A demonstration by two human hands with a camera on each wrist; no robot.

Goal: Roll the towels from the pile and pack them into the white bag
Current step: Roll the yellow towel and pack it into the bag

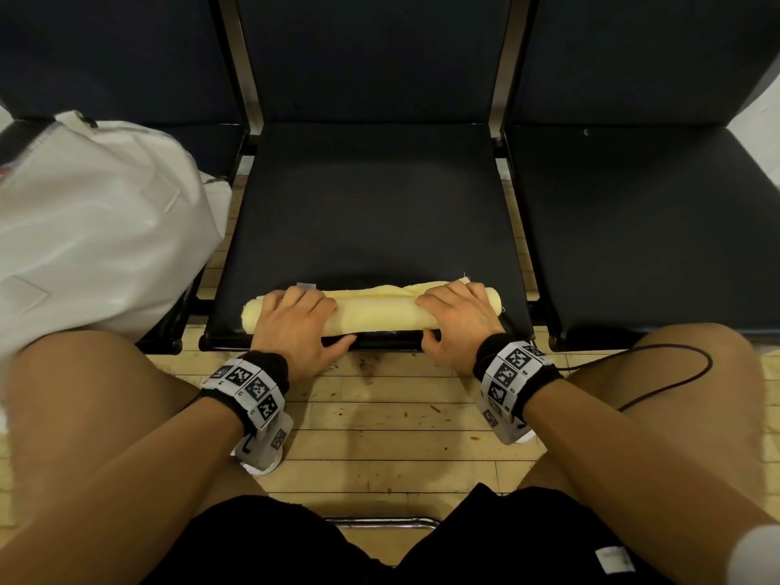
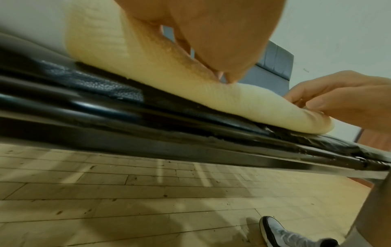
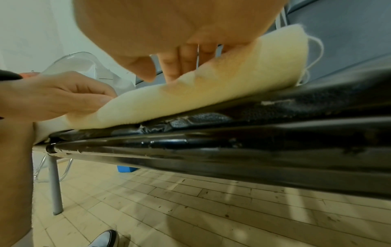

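A pale yellow towel (image 1: 375, 312), rolled into a long tube, lies across the front edge of the middle black seat (image 1: 371, 204). My left hand (image 1: 314, 320) covers its left part with fingers curved over the roll and the thumb down at the seat's front edge. My right hand (image 1: 441, 318) holds the right part the same way. A loose flap of towel shows behind the roll. In the left wrist view the towel (image 2: 148, 66) lies under my left hand (image 2: 211, 33). The right wrist view has the towel (image 3: 243, 80) beneath my right hand (image 3: 180, 25). The white bag (image 1: 97, 230) sits on the left seat.
Black seats (image 1: 633, 225) flank the middle one, with backrests behind. My bare knees (image 1: 696, 373) stand on either side of the seat's front edge over a wooden plank floor (image 1: 380, 415). A thin black cable (image 1: 675, 386) loops over the right knee. A shoe (image 2: 281, 234) rests on the floor.
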